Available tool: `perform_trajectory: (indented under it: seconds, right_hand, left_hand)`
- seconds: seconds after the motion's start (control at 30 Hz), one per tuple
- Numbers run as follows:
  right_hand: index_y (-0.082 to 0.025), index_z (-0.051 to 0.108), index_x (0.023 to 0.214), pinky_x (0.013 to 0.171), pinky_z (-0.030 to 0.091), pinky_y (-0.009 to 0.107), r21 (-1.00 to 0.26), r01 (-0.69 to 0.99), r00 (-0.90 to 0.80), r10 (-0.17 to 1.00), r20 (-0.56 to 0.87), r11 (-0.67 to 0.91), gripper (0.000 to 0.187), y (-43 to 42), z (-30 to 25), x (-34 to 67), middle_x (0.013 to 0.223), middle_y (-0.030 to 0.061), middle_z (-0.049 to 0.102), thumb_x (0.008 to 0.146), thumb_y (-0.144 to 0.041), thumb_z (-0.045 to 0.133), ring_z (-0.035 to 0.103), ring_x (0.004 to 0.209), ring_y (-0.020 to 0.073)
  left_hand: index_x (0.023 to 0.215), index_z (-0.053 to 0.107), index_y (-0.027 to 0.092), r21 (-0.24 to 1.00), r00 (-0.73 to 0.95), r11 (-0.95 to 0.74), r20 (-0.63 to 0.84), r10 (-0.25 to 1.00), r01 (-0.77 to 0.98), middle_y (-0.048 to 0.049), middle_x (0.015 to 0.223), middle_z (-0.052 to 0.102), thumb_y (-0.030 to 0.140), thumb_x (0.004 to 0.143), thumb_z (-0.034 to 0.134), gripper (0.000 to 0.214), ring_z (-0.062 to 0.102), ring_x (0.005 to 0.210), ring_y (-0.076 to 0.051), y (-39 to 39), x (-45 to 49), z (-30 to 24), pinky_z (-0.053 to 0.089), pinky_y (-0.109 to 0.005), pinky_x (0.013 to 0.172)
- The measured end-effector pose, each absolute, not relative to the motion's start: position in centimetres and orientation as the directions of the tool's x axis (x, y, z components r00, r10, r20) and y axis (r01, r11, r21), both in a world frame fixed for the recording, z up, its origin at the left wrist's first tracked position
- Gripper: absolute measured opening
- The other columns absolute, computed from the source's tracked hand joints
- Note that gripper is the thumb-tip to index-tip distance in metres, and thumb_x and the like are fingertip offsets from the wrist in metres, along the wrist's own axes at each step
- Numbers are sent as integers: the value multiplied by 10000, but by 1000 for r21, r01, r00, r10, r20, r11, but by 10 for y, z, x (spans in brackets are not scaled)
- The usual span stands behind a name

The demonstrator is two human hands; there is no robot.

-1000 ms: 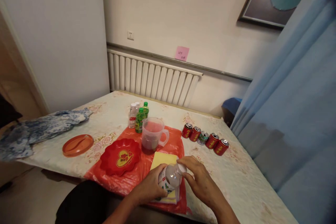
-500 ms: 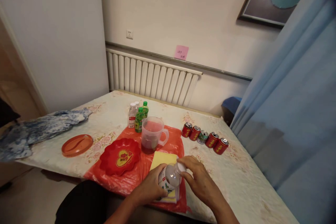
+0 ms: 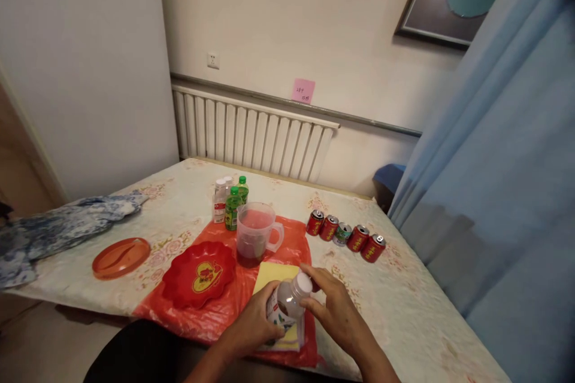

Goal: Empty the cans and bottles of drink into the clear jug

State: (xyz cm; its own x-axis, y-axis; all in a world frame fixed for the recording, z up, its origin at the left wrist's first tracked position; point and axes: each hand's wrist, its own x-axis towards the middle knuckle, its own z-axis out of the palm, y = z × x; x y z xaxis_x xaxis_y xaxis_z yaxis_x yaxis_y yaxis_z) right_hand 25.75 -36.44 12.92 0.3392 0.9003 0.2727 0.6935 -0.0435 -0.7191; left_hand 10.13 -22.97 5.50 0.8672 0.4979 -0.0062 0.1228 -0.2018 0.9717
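My left hand (image 3: 251, 326) grips the body of a small clear bottle (image 3: 287, 302) with a white label, tilted with its neck toward the right. My right hand (image 3: 335, 314) has its fingers closed around the bottle's white cap (image 3: 304, 282). The bottle hovers over a yellow cloth (image 3: 274, 275) lying on a red plastic sheet (image 3: 229, 308) at the table's near edge. Just beyond stands a clear measuring jug (image 3: 256, 233) with dark red liquid in its bottom.
A red scalloped plate (image 3: 197, 272) lies left of the cloth, an orange lid (image 3: 120, 257) farther left. Several small bottles (image 3: 229, 203) stand behind the jug. Several cans (image 3: 345, 236) line up at right. Blue patterned fabric (image 3: 54, 230) lies at left; a blue curtain (image 3: 507, 191) hangs right.
The view has shifted slightly, so everything sits a little lower and to the left. Both hands stay on the bottle and cap in nearly the same pose.
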Motion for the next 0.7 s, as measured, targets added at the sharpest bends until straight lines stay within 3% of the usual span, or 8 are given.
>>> perform_trajectory:
  seconds: [0.07,0.17,0.4,0.7]
  right_hand:
    - [-234,543,1373,945,485,385,-787,612,431,867,251,-76,682,-363,122,259,1188,66,673,712,-140,685,622,999,219]
    - [-214,552,1349,912,505,383,-875,468,547,818,177,-124,737,-360,108,259,1179,70,681,633,-128,705,632,996,234]
    - [-185,605,1210,884,526,373,-961,265,530,844,81,-74,610,-353,75,250,1113,65,717,609,-121,689,676,985,260]
    - [-166,622,1071,794,544,346,-969,222,706,704,83,-107,516,-349,60,256,954,54,731,557,-145,652,677,875,255]
  left_hand:
    - [1251,519,194,985,865,-159,19,502,70,-28,1164,634,70,523,635,747,574,1043,-227,-229,102,55,460,-302,888]
    - [1270,508,187,994,859,-111,65,508,-10,-37,1184,635,89,538,632,749,584,1056,-232,-229,106,55,464,-310,907]
    - [1237,515,194,984,829,-119,174,531,-131,-49,1180,655,152,585,700,679,603,1073,-237,-236,129,57,467,-315,952]
    - [1224,529,163,979,827,-192,163,538,-68,-83,1184,672,141,552,640,682,624,1097,-263,-248,164,56,485,-331,978]
